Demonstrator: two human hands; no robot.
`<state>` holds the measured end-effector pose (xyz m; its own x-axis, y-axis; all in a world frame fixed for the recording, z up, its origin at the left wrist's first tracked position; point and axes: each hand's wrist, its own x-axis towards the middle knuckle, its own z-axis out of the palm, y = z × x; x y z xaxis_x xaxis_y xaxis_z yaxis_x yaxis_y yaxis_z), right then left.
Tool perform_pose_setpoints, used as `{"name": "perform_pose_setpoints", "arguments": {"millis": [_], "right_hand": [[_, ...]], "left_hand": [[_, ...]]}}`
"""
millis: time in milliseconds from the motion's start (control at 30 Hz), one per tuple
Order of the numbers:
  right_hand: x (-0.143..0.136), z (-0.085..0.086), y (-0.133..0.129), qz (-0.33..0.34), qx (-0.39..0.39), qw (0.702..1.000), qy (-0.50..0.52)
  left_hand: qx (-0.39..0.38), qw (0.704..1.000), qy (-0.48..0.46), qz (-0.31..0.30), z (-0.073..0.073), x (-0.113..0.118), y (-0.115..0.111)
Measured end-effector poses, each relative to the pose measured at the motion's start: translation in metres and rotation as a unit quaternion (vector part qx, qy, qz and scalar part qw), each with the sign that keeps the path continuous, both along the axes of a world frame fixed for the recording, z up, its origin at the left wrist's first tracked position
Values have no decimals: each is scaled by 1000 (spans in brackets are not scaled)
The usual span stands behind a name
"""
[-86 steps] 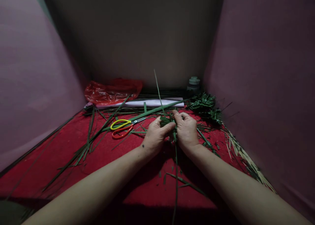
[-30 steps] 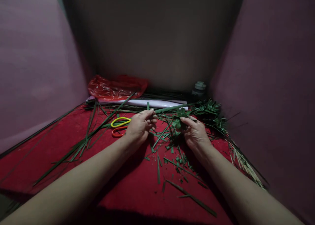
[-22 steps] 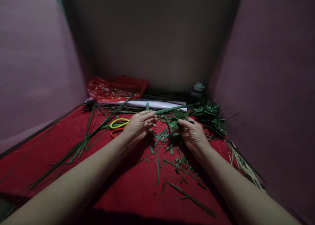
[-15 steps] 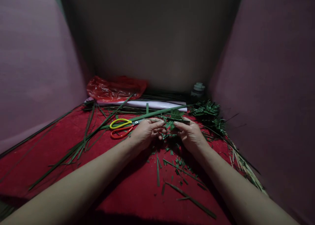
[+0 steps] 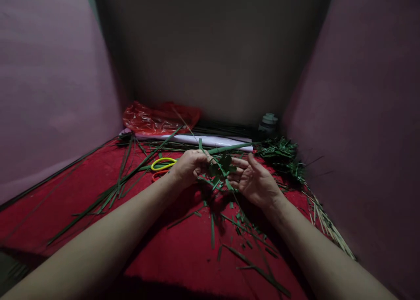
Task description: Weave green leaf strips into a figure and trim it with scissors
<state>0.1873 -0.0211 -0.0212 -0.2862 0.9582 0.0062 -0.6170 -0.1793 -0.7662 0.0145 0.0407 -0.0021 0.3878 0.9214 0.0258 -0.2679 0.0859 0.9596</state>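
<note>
Red tabletop (image 5: pixel 177 252), lobed green leaf piece (image 5: pixel 225 161)

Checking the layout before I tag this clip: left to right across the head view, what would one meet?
Pinkish left wall, scissors, left hand, green leaf-strip piece, right hand, pale stalks.

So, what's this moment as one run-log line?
left hand: holding leafy green sprig | right hand: open beside it | scissors: partly hidden

Dim light leaves the back wall (image 5: pixel 213 50) murky.
</note>
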Motion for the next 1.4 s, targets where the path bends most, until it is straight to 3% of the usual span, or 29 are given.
{"name": "perform_pose_setpoints", "arguments": {"millis": [67, 300, 533, 667, 767, 900, 1033, 1233, 1400], "right_hand": [[-2, 1, -1, 7, -3, 1000, -19], [-15, -5, -9, -86, 52, 981, -168], [-9, -5, -1, -161, 16, 980, -112], [-6, -8, 3, -183, -5, 980, -81], [-7, -10, 3, -183, -10, 981, -68], [-10, -12, 4, -200, -38, 978, -51], [-14, -11, 3, -206, -44, 976, -50], [-15, -9, 1, -199, -35, 977, -74], [-16, -10, 1, -219, -40, 970, -102]], "left_hand": [[17, 999, 28, -8, 1, -3, 1], [55, 991, 108, -52, 0, -4, -5], [53, 988, 144, 2, 9, 4, -20], [165, 977, 132, 22, 8, 8, -31], [262, 949, 177, 19, 1, 13, -41], [403, 878, 259, 6, -13, 19, -52], [467, 820, 332, 8, -22, 21, -52], [476, 798, 364, 62, -30, 22, -48], [507, 770, 384, 50, -29, 20, -47]]}}
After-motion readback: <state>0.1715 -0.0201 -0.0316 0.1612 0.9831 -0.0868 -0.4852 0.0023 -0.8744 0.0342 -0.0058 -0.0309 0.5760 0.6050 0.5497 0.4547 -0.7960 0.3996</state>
